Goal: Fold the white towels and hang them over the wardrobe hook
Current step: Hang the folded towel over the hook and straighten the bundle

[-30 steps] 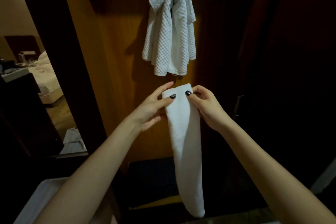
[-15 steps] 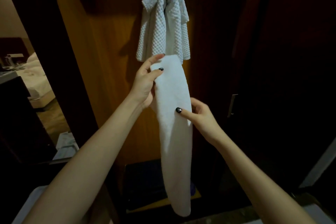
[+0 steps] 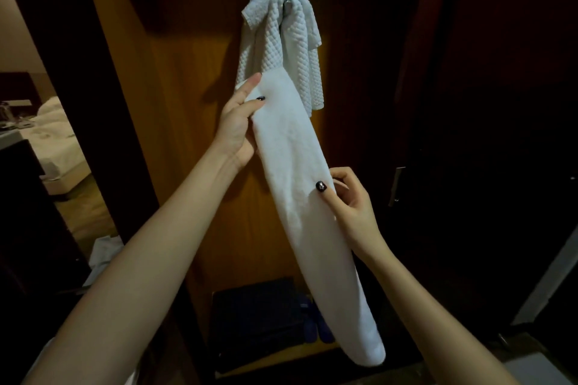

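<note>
One waffle towel (image 3: 281, 50) already draped on hook (image 3: 286, 2). Second towel (image 3: 300, 197), folded long, not yet hung: left hand (image 3: 239, 128) pinches top, right hand (image 3: 350, 200) pinches middle edge.

Hook (image 3: 287, 2) mostly hidden under waffle towel (image 3: 295, 53); L grip (image 3: 237, 125) fingers behind folded towel (image 3: 291, 166); dark stuff (image 3: 259, 322) on wardrobe floor unreadable.

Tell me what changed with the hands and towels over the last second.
The left hand lifted the top end of the folded towel up in front of the hung towel. The right hand let go of that end, slid down and now pinches the towel's right edge about midway. The hung towel stayed draped on the hook; the left hand kept its grip.
</note>
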### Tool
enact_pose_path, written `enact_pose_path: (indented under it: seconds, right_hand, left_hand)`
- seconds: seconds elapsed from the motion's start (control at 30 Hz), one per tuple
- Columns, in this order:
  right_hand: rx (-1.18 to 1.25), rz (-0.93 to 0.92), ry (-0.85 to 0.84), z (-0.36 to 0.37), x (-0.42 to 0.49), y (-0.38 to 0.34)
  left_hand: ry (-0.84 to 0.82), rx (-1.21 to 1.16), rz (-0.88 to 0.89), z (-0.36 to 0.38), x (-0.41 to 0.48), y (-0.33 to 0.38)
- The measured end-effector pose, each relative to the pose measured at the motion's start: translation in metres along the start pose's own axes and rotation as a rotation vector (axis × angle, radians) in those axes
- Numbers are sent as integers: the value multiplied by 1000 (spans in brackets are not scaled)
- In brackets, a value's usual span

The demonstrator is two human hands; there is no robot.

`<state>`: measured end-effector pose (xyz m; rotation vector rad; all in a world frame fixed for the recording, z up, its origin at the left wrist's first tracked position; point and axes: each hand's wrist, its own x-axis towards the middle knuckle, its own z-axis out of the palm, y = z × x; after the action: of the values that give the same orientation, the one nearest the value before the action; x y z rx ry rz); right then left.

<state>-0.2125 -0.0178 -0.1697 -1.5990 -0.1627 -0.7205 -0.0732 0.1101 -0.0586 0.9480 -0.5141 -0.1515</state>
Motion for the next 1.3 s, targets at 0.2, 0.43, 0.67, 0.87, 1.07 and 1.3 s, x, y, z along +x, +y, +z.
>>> enact_pose_path:
  seconds: [0.2,0.43,0.67,0.87,1.07,1.3]
  right_hand:
    - [-65,-10,-17,-6,9,-8]
    - [-69,46,-71,-13,26,-10]
    - [-4,102,-3,-42,98,-35]
    - [-336,203,-288,-70,159,-55]
    - [-512,68,-287,-79,226,-67]
    - [-208,-136,-131,-86,328,-82]
  left_hand:
    - [-55,14,25,8,9,11]
    - [-94,91,55,19,20,25]
    - [-20,253,115,12,56,53]
    - [15,140,128,-5,79,62]
    - [164,175,263,-5,124,68]
    - [278,323,463,1,198,83]
